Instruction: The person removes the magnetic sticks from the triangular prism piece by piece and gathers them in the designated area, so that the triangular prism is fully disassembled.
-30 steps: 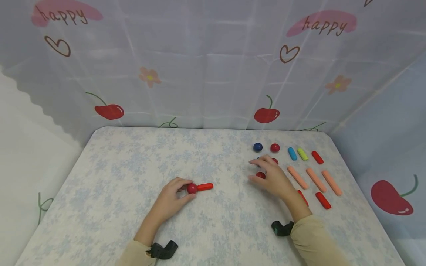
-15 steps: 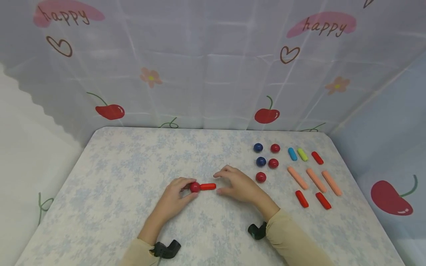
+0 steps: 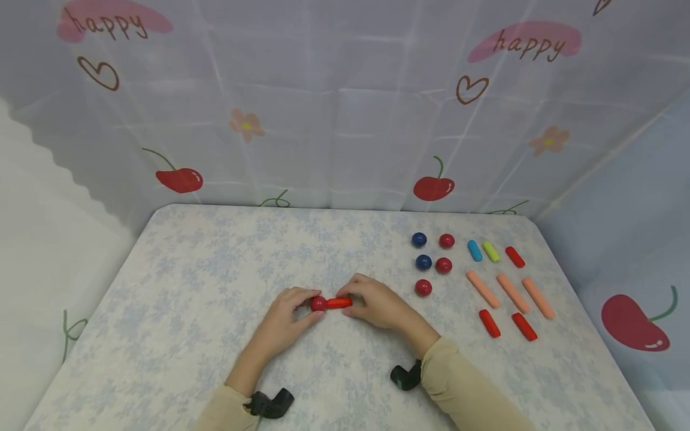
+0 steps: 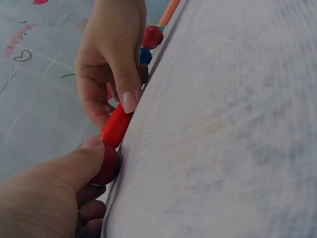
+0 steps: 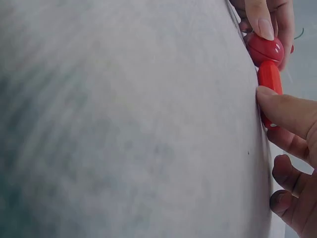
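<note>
Between thumb and fingers, my left hand pinches a shiny dark-red ball on the table. A short bright-red stick touches the ball's right side, end on. My right hand has its thumb and forefinger on either side of that stick. In the left wrist view, the stick lies in line between the ball and the right fingertips. From the right wrist view, my right thumb presses the near face of the stick, while the left thumb sits on the ball.
Right of my hands lie two blue balls and several red balls. Farther right are a blue stick, a yellow-green stick, loose red sticks and long peach sticks. A printed curtain hangs behind the table.
My right hand has come left from the group of balls and taken hold of the red stick. The left hand, with its ball, has shifted slightly right.
</note>
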Tool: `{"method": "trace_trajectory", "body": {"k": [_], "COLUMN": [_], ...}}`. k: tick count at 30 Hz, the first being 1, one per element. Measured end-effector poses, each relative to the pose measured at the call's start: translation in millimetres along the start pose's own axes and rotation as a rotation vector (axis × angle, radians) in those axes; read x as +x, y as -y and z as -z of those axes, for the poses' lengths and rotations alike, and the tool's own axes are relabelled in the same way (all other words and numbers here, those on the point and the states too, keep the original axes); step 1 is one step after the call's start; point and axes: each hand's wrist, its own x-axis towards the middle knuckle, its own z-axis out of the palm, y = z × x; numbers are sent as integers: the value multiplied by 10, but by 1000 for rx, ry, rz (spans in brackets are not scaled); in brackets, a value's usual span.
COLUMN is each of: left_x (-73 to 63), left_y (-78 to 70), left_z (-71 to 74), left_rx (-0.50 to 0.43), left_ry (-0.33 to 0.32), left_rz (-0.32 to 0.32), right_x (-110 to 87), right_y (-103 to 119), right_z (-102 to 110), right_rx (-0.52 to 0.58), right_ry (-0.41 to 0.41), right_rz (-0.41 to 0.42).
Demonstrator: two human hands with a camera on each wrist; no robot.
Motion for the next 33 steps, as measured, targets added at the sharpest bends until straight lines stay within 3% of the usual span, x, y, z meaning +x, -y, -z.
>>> {"method": "trace_trajectory", "body": {"k": [9,21,33], "left_x": [13,8,6], "left_y": [-10,-13,-9], "left_z": [-17,-71,-87], "left_rx": [12,76,77], "left_ry": [4,-47,-58], "left_rz": [6,-33,-40], "right_x": [4,-7,-4], "right_y": [21,15,12], "right_z": [-6,-23,-35], "right_rx": [-1,-22,29], "right_ry": [-11,-47,-25], "right_rz": [2,54,46]}}
